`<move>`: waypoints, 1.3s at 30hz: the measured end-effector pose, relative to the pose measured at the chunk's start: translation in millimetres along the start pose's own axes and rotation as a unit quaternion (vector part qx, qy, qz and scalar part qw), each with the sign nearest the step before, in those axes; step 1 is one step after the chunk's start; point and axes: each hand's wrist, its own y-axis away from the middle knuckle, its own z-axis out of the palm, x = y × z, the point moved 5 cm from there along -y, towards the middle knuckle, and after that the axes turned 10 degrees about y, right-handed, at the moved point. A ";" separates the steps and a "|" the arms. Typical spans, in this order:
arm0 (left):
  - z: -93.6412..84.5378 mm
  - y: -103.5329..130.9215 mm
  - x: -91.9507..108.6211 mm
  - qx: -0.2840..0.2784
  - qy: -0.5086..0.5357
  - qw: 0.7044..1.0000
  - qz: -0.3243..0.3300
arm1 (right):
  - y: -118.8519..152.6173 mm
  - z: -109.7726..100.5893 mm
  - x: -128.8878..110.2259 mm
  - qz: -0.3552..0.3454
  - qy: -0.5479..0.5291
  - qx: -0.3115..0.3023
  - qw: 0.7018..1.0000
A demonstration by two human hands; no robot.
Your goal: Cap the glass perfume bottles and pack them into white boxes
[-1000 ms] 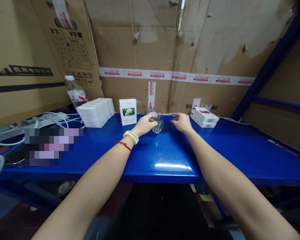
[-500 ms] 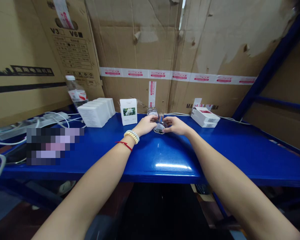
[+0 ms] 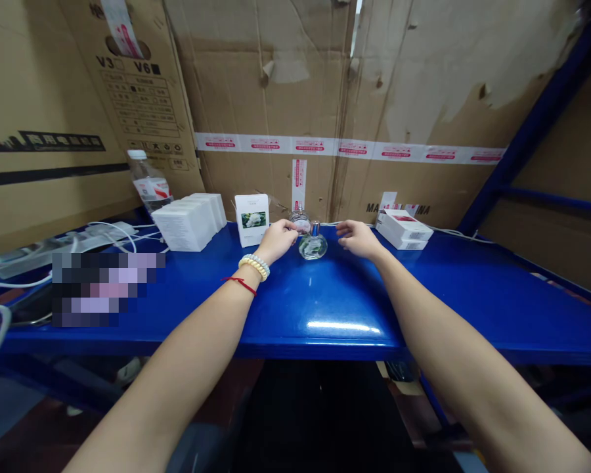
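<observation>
Upright on the blue tabletop stands a round clear perfume bottle (image 3: 313,247) with a shiny cap and a green and white pattern. Just behind it is a second perfume bottle (image 3: 302,223), pinkish and partly covered by the first. My left hand (image 3: 278,240) is beside the two bottles on their left, fingers stretched towards them and holding nothing; whether a fingertip touches the rear bottle I cannot tell. To the right, my right hand (image 3: 358,239) hovers apart from the front bottle, its fingers loosely bent and empty. A white box with a flower picture (image 3: 253,221) stands left of my left hand.
A row of white boxes (image 3: 182,226) and a plastic water bottle (image 3: 148,180) stand at left. Nearby are a power strip (image 3: 64,246) with white cables and a blurred patch. White boxes (image 3: 404,230) lie at right. Cardboard (image 3: 276,85) walls the back of the blue table (image 3: 177,295).
Both hands have come off the front perfume bottle, the left moving left and the right moving right. That bottle now stands free, slightly left of where it was.
</observation>
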 end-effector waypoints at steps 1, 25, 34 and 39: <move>0.6 -0.1 -0.2 -0.003 0.001 1.000 0.004 | 0.2 1.0 -0.8 0.001 -0.026 -0.017 1.000; 14.7 -4.6 -15.4 -0.146 0.014 0.988 0.048 | 14.2 22.2 -30.3 -0.101 -0.052 -0.118 0.987; 20.2 0.1 -8.9 -0.163 0.047 0.984 0.047 | 20.5 27.1 -46.0 -0.134 0.040 -0.100 0.985; -4.4 -3.5 -10.7 -0.001 -0.024 1.000 -0.012 | 9.6 3.7 -20.7 -0.068 0.029 -0.014 0.997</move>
